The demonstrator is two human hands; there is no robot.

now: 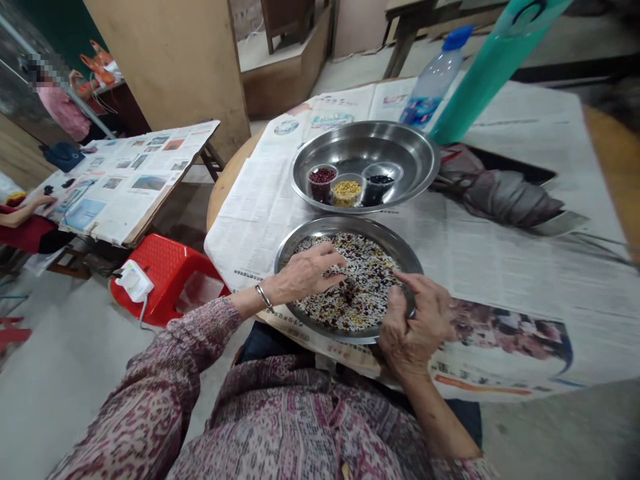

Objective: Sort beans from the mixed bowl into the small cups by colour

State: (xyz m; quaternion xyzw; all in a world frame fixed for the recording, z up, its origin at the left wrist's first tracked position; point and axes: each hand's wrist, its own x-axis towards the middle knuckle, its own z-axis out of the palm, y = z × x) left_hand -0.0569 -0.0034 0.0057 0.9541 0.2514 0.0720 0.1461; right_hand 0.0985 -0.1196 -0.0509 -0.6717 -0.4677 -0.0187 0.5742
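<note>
My left hand (305,273) lies over a round steel plate (345,227), its fingers slightly apart and touching a mixed layer of white, dark red and yellow beans (350,293). A thin bangle circles that wrist. My right hand (415,320) is curled at the plate's right rim, with the forefinger and thumb reaching in over the beans. Whether those fingers pinch anything is hidden. Beyond the plate, a wide steel basin (407,153) holds three small clear cups of red beans (321,183), yellow grains (347,193) and black beans (377,189).
Newspaper (505,273) covers the round table. Behind the basin stand a plastic bottle (433,83) and a green cylinder (490,67), with a grey folded umbrella (505,197) to the right. A red plastic stool (165,273) sits left; a co-worker's hand (37,203) rests on another newspaper-covered table (135,180).
</note>
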